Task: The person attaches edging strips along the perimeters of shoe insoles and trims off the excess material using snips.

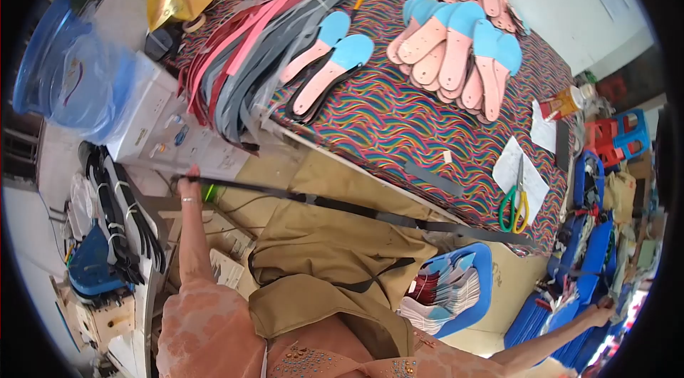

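Observation:
My left hand (189,184) is stretched out to the left, its fingers closed on one end of a long black strip (313,200). The strip runs taut across the front of my brown apron (328,235) and over the near table edge, where a greyer part lies at the table's right corner. Far to the right, my right hand (603,312) is closed beside the blue bins, with what it holds too small to make out. Whether the strip reaches that hand is unclear.
Pink-and-blue insoles (452,43) lie heaped on the patterned table (370,118), with bundled grey and red strips (249,71) at its left. Scissors (517,200) rest on paper. A blue basket (486,285) of insoles stands below. A blue machine (100,264) is at left.

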Demonstrator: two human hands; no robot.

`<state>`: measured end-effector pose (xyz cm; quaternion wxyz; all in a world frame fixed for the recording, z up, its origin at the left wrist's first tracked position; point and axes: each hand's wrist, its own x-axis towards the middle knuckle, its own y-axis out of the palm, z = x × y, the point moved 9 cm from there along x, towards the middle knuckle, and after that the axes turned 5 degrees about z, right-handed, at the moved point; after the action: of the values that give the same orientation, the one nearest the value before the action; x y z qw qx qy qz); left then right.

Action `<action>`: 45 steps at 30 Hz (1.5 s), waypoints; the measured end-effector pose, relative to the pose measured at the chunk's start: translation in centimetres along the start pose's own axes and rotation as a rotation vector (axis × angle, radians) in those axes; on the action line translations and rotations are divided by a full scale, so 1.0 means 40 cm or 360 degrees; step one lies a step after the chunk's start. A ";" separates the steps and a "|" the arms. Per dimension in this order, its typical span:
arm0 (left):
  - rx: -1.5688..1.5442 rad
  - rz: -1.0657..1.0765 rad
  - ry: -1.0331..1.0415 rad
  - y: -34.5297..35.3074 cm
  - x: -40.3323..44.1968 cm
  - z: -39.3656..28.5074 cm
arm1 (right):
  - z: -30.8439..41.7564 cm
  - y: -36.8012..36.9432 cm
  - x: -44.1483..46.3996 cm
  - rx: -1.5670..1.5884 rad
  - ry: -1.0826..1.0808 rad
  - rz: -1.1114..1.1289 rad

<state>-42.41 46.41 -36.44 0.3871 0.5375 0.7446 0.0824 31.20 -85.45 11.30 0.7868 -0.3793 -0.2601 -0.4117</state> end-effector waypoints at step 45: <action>0.2001 0.2083 0.1100 1.546 -1.359 0.887 | 1.173 0.711 -1.320 0.1836 0.1066 0.1657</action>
<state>33.41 14.28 -0.97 -0.3333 0.9004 0.2789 0.0218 22.93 -12.99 -10.58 0.9819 0.1525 0.0253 0.1098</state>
